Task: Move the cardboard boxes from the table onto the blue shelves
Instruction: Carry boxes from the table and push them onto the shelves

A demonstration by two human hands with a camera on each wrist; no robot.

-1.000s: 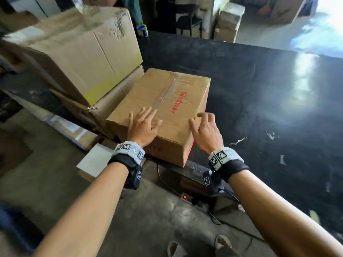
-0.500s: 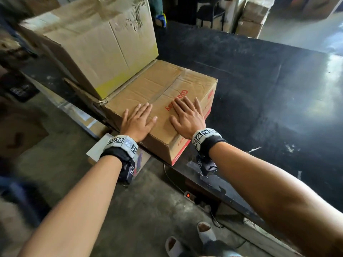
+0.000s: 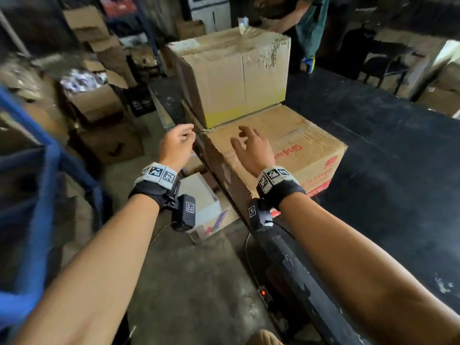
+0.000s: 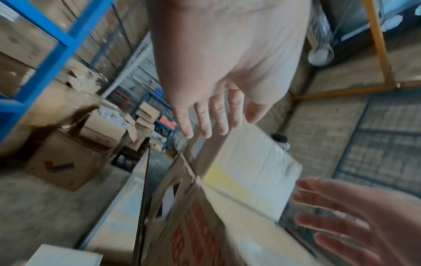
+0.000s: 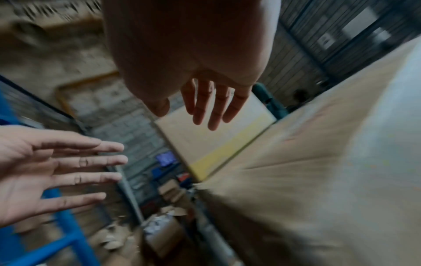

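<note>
A flat cardboard box with red print point(image 3: 293, 145) lies at the near left corner of the black table point(image 3: 388, 155). A taller box with a yellow band point(image 3: 236, 75) stands behind it. My left hand point(image 3: 178, 143) hovers off the table's left edge, level with the flat box's corner, fingers loosely bent and empty. My right hand point(image 3: 251, 148) hovers just above the flat box's top, fingers spread, holding nothing. Both wrist views show the two hands, left point(image 4: 216, 115) and right point(image 5: 205, 108), open in the air before the boxes. The blue shelf frame point(image 3: 42, 195) stands at the far left.
Open and closed cartons point(image 3: 99, 113) crowd the floor left of the table. A small white box point(image 3: 204, 207) sits under the table edge. A power strip point(image 3: 263, 293) and cable lie on the floor. Another person point(image 3: 306, 18) stands behind the tall box. A chair point(image 3: 388, 63) is at the back right.
Both hands have lifted off the flat box's top, where they lay flat. The left hand moved out past the box's left side. The head view swung left, bringing the blue shelf into view.
</note>
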